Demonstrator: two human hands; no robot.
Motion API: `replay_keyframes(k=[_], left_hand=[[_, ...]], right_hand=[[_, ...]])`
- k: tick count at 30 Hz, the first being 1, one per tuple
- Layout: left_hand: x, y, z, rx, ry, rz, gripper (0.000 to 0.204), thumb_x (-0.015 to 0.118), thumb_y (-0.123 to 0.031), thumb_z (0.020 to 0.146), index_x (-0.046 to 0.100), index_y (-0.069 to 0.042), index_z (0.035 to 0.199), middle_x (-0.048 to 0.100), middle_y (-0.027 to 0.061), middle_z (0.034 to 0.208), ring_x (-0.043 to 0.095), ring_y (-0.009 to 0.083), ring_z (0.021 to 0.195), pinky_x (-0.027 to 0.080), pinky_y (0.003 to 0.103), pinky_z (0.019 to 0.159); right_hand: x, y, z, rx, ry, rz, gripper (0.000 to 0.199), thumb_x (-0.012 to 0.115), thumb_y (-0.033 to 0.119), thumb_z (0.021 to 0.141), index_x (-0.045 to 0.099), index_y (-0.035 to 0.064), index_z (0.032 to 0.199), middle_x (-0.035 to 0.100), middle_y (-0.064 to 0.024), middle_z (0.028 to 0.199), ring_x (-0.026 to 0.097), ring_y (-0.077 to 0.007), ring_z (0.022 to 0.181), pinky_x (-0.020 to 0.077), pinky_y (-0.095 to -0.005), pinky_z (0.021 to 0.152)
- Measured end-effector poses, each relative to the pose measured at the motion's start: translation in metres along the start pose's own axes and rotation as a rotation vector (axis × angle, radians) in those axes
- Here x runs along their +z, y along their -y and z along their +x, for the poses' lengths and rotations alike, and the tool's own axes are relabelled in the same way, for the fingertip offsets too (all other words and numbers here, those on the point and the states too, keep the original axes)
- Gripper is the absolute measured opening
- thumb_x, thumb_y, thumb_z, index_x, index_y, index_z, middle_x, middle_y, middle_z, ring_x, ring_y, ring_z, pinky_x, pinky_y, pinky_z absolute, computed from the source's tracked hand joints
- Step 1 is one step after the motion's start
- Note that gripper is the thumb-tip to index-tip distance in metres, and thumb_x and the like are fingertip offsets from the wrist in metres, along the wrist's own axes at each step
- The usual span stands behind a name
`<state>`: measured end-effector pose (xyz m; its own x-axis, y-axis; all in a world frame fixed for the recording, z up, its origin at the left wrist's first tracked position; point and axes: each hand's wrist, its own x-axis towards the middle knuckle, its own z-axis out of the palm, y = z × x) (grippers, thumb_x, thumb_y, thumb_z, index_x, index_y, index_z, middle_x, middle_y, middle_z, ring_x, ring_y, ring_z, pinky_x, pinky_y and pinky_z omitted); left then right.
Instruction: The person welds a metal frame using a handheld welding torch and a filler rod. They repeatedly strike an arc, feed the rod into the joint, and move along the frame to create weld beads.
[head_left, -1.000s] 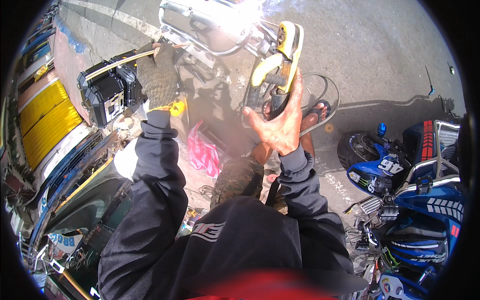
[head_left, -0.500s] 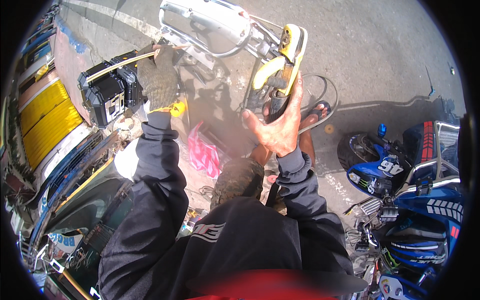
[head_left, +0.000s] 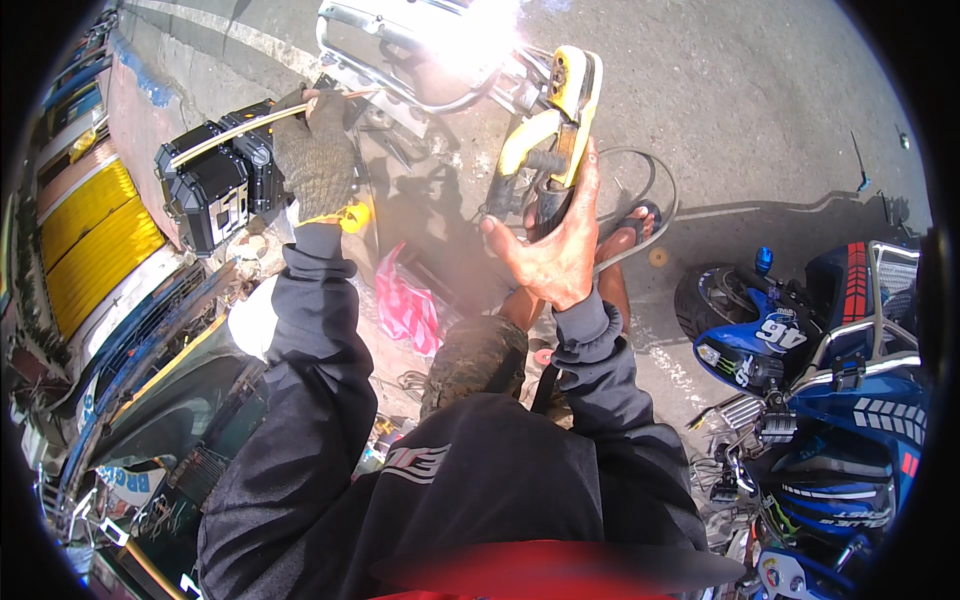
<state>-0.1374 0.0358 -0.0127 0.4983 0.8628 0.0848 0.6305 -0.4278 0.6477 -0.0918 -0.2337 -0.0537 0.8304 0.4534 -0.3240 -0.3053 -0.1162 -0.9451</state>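
Two hands are raised in front of us, both near the chrome metal part at the top of the view, which we take as our landmark. Our left hand wears a grey knitted glove with a yellow cuff. It is just below and left of the chrome part, with the fingers curled closed around a thin pale rod. This rod runs from the glove to the left, away from the chrome part, and passes over a black box. The left arm in its dark sleeve is stretched almost straight upward.

Our right hand is bare and sits below and right of the chrome part. The palm is turned toward us, the thumb points left, and the fingers are wrapped around the dark grip of a yellow welding holder. The holder stands nearly upright above the hand, and its top reaches a very bright white glare at the right end of the chrome part. We cannot tell where the tip touches, because the glare hides it. The right forearm is bent at the elbow and rises steeply.

Below the chrome part, between the two arms, a pink cloth lies on the ground. Far to the right of the chrome part stands a blue motorcycle, well apart from both hands.
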Motion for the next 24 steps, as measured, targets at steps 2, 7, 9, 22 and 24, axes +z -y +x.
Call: replay_keyframes(k=[2, 7, 9, 22, 24], left_hand=[[-0.001, -0.001, 0.0, -0.057, 0.003, -0.02, 0.035, 0.074, -0.023, 0.09, 0.064, 0.003, 0.112, 0.07, 0.0171, 0.099, 0.068, 0.0258, 0.091, 0.053, 0.039, 0.084], [-0.003, 0.004, 0.003, -0.037, 0.026, 0.031, 0.034, 0.073, -0.024, 0.091, 0.064, 0.002, 0.112, 0.069, 0.0171, 0.1, 0.068, 0.0258, 0.093, 0.053, 0.039, 0.085], [-0.003, 0.006, 0.003, 0.01, 0.018, 0.033, 0.031, 0.073, -0.02, 0.093, 0.063, 0.004, 0.111, 0.069, 0.0156, 0.098, 0.068, 0.0223, 0.09, 0.054, 0.036, 0.081], [0.0, -0.001, 0.0, 0.037, 0.007, -0.011, 0.026, 0.073, -0.014, 0.095, 0.063, 0.007, 0.109, 0.07, 0.0131, 0.092, 0.069, 0.0162, 0.082, 0.056, 0.03, 0.072], [0.001, -0.003, 0.0, 0.051, -0.014, -0.01, 0.026, 0.073, -0.014, 0.095, 0.063, 0.006, 0.109, 0.07, 0.0126, 0.091, 0.069, 0.0162, 0.082, 0.056, 0.03, 0.072]], right_hand=[[-0.001, -0.001, -0.001, 0.006, 0.008, -0.01, 0.126, 0.092, 0.025, 0.069, 0.013, -0.0013, 0.163, 0.055, -0.0106, 0.126, 0.054, -0.0119, 0.087, 0.0515, -0.0254, 0.072], [0.0, -0.004, 0.0, -0.061, -0.002, -0.033, 0.127, 0.092, 0.029, 0.069, 0.013, -0.0022, 0.163, 0.055, -0.0133, 0.13, 0.056, -0.0138, 0.092, 0.0529, -0.0271, 0.076], [0.0, -0.003, 0.0, -0.06, 0.001, -0.041, 0.127, 0.092, 0.029, 0.07, 0.013, -0.0023, 0.163, 0.055, -0.0143, 0.132, 0.057, -0.0146, 0.094, 0.0534, -0.028, 0.077], [-0.001, 0.008, -0.001, 0.044, 0.02, 0.026, 0.126, 0.092, 0.025, 0.069, 0.012, -0.0029, 0.163, 0.056, -0.0132, 0.127, 0.057, -0.0136, 0.09, 0.0529, -0.0276, 0.076], [0.002, 0.007, -0.002, 0.024, -0.01, 0.029, 0.126, 0.091, 0.023, 0.068, 0.012, -0.0027, 0.163, 0.056, -0.0121, 0.125, 0.056, -0.0125, 0.086, 0.0521, -0.0266, 0.073]])
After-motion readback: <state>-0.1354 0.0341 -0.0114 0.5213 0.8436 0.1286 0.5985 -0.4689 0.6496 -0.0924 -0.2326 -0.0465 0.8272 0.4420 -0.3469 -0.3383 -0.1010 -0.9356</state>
